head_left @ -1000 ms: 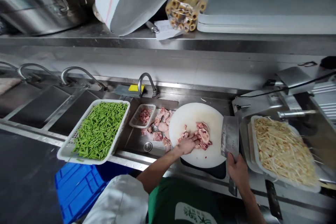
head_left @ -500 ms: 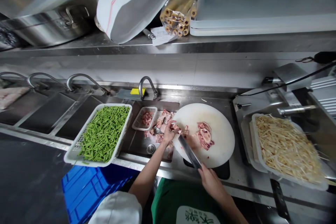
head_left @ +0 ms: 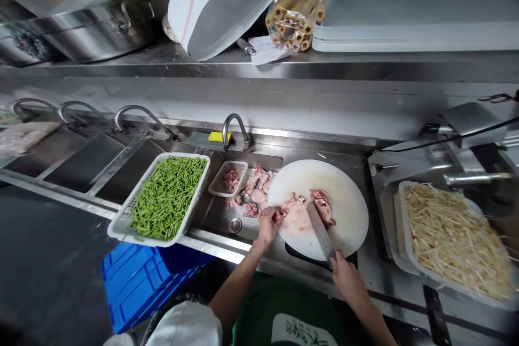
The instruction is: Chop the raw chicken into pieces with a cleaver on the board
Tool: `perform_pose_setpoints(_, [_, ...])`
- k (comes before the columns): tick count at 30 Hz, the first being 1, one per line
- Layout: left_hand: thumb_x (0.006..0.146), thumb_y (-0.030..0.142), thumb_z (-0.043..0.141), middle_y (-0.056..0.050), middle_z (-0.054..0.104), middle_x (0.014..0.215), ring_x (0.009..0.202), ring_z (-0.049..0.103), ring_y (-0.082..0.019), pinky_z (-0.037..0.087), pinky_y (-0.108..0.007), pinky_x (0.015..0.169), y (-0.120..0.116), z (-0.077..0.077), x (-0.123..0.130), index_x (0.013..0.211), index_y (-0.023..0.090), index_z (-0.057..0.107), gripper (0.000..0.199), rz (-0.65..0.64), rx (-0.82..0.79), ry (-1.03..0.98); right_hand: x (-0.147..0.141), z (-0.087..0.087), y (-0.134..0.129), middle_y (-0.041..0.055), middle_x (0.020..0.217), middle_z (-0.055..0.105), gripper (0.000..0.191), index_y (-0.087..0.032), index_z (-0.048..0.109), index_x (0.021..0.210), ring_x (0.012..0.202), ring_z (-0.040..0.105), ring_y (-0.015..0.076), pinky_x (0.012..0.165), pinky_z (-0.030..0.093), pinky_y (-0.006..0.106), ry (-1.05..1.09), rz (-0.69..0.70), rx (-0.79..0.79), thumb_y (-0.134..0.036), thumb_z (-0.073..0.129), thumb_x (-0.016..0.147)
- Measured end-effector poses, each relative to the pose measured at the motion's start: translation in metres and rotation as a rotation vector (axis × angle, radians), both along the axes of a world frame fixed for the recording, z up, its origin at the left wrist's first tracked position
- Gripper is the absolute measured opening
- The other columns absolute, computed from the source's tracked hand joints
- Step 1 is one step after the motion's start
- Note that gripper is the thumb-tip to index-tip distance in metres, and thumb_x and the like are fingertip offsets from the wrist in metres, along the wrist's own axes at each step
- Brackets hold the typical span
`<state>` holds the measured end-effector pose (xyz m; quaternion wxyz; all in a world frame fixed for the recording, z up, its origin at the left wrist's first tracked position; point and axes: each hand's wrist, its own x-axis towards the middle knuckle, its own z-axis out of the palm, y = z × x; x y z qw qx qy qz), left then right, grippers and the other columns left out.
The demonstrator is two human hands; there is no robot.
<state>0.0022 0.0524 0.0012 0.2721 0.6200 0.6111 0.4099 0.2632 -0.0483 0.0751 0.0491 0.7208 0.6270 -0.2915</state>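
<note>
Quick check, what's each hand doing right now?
Left hand: fingers curled at the small meat pieces by the left edge of the cutting board; grip unclear.
Right hand: closed around the handle of the cleaver.

The cutting board point(head_left: 348, 211) lies on the surface point(head_left: 379, 275), with a meat chunk point(head_left: 321, 206) near its middle, smaller scraps point(head_left: 292, 203) left of that, and the cleaver point(head_left: 320, 230) over its near part. Left of the board, the sink point(head_left: 208, 219) holds meat pieces point(head_left: 258, 195) and, at their left, a small basket point(head_left: 221, 184). Further left sits the bean basket point(head_left: 121, 220), above the crate point(head_left: 133, 286). A faucet point(head_left: 232, 119) stands behind the sink, a sponge point(head_left: 217, 137) beside it. Sprouts point(head_left: 454, 238) fill a tub point(head_left: 405, 238) right of the board.
</note>
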Motion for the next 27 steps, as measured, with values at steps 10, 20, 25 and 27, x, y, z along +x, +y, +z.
perform_pose_setpoints(10, [0.094, 0.03, 0.06, -0.01, 0.067, 0.098, 0.094, 0.064, -0.02, 0.052, -0.038, 0.088, -0.03, -0.008, -0.007, 0.086, 0.018, 0.073, 0.019, -0.055, 0.14, -0.129, -0.082, 0.04, 0.079, 0.0176, 0.092, 0.073, 0.035, -0.009, 0.055, 0.124, 0.08, 0.069, 0.0245, 0.063, 0.04, 0.028, -0.009, 0.2, 0.425, -0.024, 0.032, 0.103])
perform_pose_setpoints(20, [0.095, 0.023, 0.057, -0.009, 0.069, 0.1, 0.093, 0.065, -0.019, 0.056, -0.035, 0.085, -0.034, -0.037, 0.002, 0.097, 0.019, 0.075, 0.019, -0.022, 0.236, -0.134, -0.119, 0.014, 0.093, 0.0144, 0.084, 0.074, 0.032, -0.009, 0.054, 0.123, 0.076, 0.072, 0.0246, 0.058, 0.039, 0.027, -0.122, 0.348, 0.164, -0.021, 0.031, 0.104])
perform_pose_setpoints(25, [0.096, 0.025, 0.057, -0.008, 0.069, 0.1, 0.094, 0.065, -0.018, 0.055, -0.035, 0.086, -0.034, -0.039, 0.001, 0.096, 0.02, 0.075, 0.019, -0.008, 0.224, -0.137, -0.111, 0.037, 0.094, 0.0173, 0.087, 0.073, 0.037, -0.008, 0.056, 0.119, 0.076, 0.072, 0.0268, 0.059, 0.04, 0.03, -0.126, 0.359, 0.358, -0.029, 0.028, 0.105])
perform_pose_setpoints(27, [0.096, 0.026, 0.057, -0.009, 0.069, 0.099, 0.094, 0.065, -0.018, 0.055, -0.034, 0.086, -0.035, -0.04, 0.002, 0.095, 0.019, 0.075, 0.019, -0.008, 0.213, -0.15, -0.114, 0.043, 0.096, 0.0188, 0.09, 0.073, 0.04, -0.008, 0.056, 0.119, 0.079, 0.072, 0.0276, 0.061, 0.041, 0.03, -0.105, 0.314, 0.45, -0.033, 0.027, 0.106])
